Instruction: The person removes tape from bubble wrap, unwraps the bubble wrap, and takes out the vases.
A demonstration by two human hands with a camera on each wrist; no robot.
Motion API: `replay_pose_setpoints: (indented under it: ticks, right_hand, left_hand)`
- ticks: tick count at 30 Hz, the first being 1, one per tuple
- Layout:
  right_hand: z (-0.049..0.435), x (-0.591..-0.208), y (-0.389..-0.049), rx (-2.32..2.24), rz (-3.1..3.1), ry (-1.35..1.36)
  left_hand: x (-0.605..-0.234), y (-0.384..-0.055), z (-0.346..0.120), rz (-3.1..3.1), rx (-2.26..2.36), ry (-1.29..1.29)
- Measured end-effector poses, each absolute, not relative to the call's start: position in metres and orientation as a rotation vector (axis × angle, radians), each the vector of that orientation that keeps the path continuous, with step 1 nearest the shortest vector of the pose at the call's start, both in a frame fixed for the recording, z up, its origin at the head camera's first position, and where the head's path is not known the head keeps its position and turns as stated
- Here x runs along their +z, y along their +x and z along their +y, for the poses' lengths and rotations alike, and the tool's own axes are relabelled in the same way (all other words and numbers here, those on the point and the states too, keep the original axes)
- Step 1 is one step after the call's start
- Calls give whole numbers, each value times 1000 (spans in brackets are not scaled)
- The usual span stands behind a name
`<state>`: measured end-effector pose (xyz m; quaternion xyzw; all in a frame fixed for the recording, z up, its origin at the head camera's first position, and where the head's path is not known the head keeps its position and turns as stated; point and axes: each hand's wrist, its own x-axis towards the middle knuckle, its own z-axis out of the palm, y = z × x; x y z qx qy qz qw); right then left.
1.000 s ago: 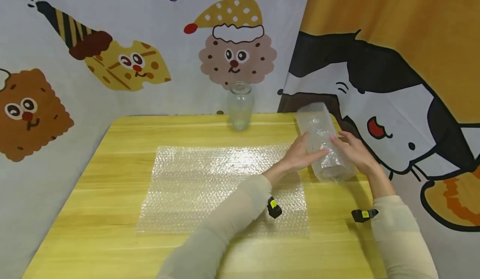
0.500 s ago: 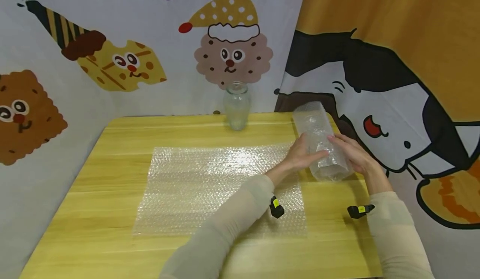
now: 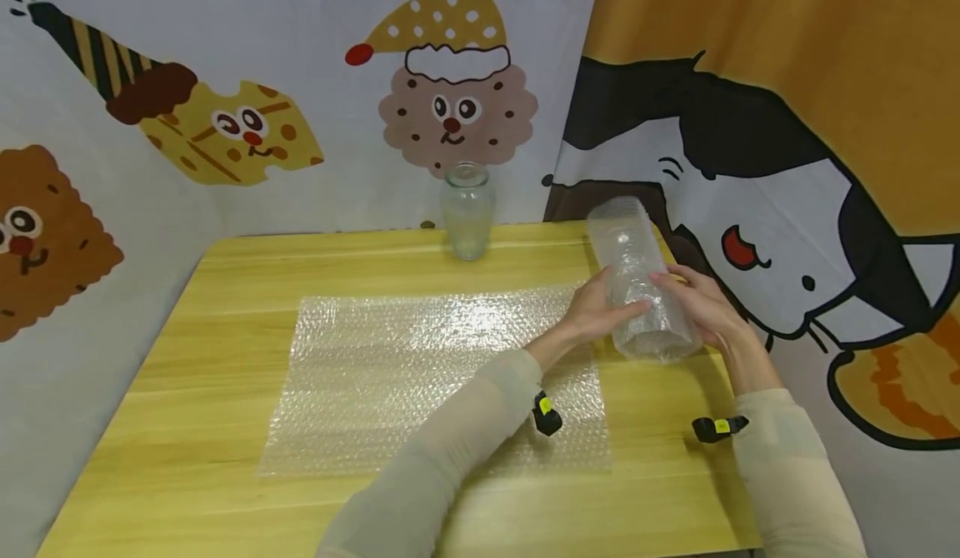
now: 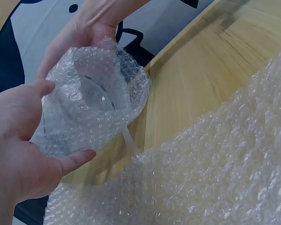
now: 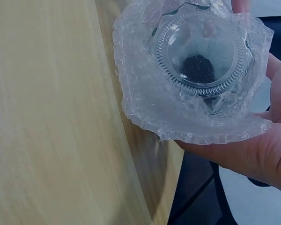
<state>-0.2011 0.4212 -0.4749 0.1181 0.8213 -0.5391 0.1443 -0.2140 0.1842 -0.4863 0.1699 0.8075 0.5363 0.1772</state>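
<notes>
Both hands hold a glass vase rolled in bubble wrap (image 3: 633,246) over the right side of the table, its near end facing me. My left hand (image 3: 592,312) grips it from the left, thumb lying along the wrap. From the right, my right hand (image 3: 705,304) curls round the other side. In the right wrist view the round ribbed glass base (image 5: 199,51) shows inside the wrap's loose, open end. The left wrist view shows the wrap (image 4: 79,122) between thumb and fingers. Under the left forearm, a flat bubble wrap sheet (image 3: 375,375) lies on the table.
A second, unwrapped clear glass vase (image 3: 468,216) stands upright at the table's back edge. The wooden table (image 3: 172,391) meets a cartoon-printed cloth (image 3: 262,8) behind and to the right. Small black cameras (image 3: 547,415) sit on both wrists.
The head view has shifted slightly to the right. Both hands keep their grip on the wrapped vase, and its near end has turned a little, now looking rounder.
</notes>
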Motion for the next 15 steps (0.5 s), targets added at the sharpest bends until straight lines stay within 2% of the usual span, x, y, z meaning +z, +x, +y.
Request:
replay_pose_setpoints:
  ticks: [15]
  right_hand:
    - [400,-419,-158,-1659,2493,238]
  left_hand:
    - [-441,-204,159,2271,1528,657]
